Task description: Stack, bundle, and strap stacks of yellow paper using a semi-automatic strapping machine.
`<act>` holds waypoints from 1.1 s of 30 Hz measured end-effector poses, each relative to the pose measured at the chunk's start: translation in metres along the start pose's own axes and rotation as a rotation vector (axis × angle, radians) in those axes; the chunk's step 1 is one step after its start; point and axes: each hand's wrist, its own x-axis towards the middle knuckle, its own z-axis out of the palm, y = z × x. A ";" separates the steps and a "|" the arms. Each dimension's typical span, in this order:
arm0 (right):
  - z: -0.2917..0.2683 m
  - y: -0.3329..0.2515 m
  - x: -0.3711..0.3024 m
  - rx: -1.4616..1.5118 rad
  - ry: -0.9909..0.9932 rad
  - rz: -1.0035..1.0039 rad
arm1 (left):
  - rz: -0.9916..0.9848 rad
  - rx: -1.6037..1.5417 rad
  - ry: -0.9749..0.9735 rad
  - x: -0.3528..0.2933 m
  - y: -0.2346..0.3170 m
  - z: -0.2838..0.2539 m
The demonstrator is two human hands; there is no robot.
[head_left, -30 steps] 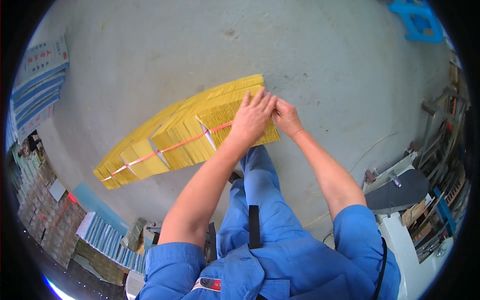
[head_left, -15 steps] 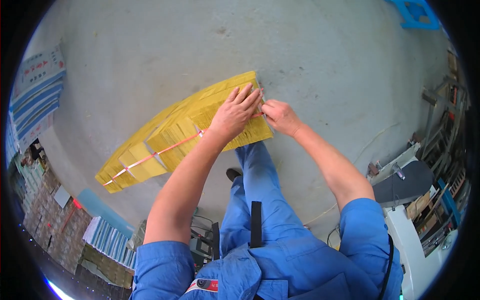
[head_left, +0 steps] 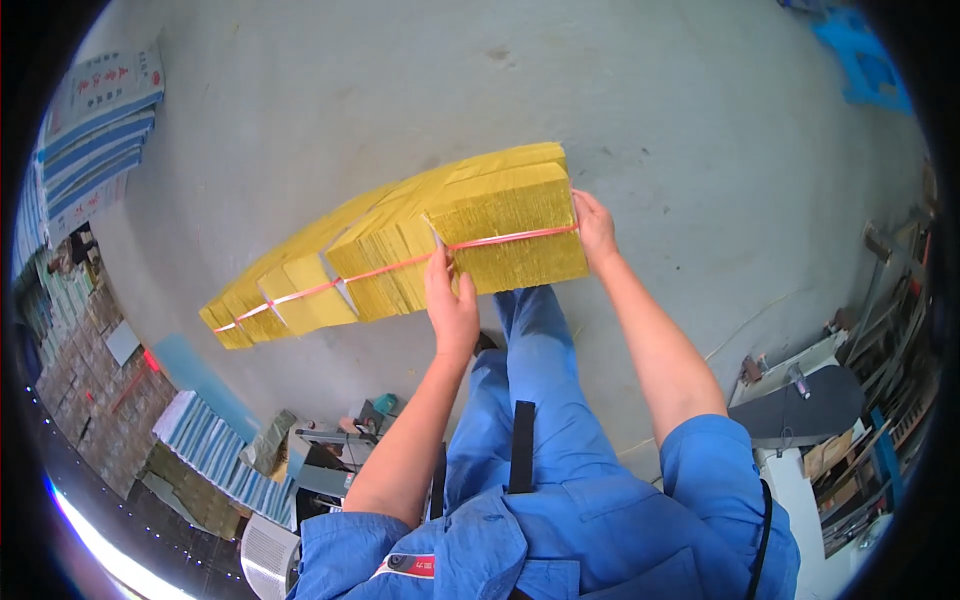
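Note:
A long bundle of yellow paper stacks (head_left: 380, 235) reaches from the left toward the middle, looking narrower at its far left end. A pink-red strap (head_left: 515, 238) runs along its near side, with whitish pieces between some of the stacks. My left hand (head_left: 455, 310) grips the bundle's near side from below, its fingertips by the strap next to a gap between stacks. Against the right end face, my right hand (head_left: 596, 232) is curled on the bundle, some of its fingers hidden behind the edge. The right-hand stack sits between my two hands.
Blue-and-white stacked packs (head_left: 100, 140) stand at the left, with another blue-and-white stack (head_left: 215, 450) at lower left. A blue plastic stool (head_left: 865, 60) is at the far right. Metal racking (head_left: 885, 290) and a dark-topped machine (head_left: 800, 405) line the right side.
My left hand has come off the right end of the bundle to its near side. My right hand now presses the end face, no longer pinching the strap. The bundle appears shifted right in view.

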 end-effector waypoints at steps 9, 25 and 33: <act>-0.001 -0.021 -0.030 0.038 0.199 0.299 | -0.021 -0.004 0.049 0.055 -0.006 -0.013; 0.026 0.000 -0.041 0.304 0.227 0.287 | 0.106 0.175 -0.020 0.084 0.004 -0.016; 0.024 -0.024 -0.045 -0.006 0.234 0.127 | 0.142 0.256 -0.106 0.064 0.003 -0.005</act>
